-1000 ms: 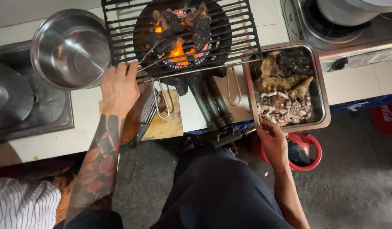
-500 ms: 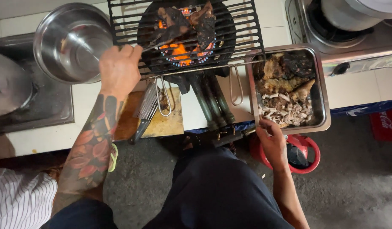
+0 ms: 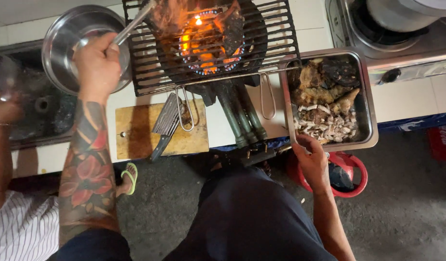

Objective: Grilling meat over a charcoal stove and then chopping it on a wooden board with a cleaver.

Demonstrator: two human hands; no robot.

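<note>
1. Gripping tongs [image 3: 131,26] in my left hand [image 3: 98,63], fist clenched round the handles, I have their tips on a piece of meat [image 3: 166,17] lifted at the near-left part of the grill [image 3: 276,43], up and to the right of that hand
2. Flames show under the grill to the right of the tongs, and a second dark piece [image 3: 232,24] lies over the burner [image 3: 203,48], so the cooking looks under way, not finished
3. Just under and beside my left hand sits a steel bowl [image 3: 63,38]; whether anything is in it I cannot tell
4. My right hand [image 3: 312,162] grasps the near rim of the tray [image 3: 370,121], fingers curled over the edge; cooked pieces and chopped bits fill the tray above that hand
5. Judging by this, some meat is already grilled and cut in the tray, while two pieces on the fire are left to finish
6. Below my left forearm lies a board [image 3: 136,133] with a cleaver [image 3: 165,123] resting on it, untouched
7. Left of my arm another person's striped sleeve [image 3: 20,227] and arm are near a sink [image 3: 44,106]
8. A red ring-shaped thing [image 3: 351,174] sits on the floor just right of my right hand
</note>
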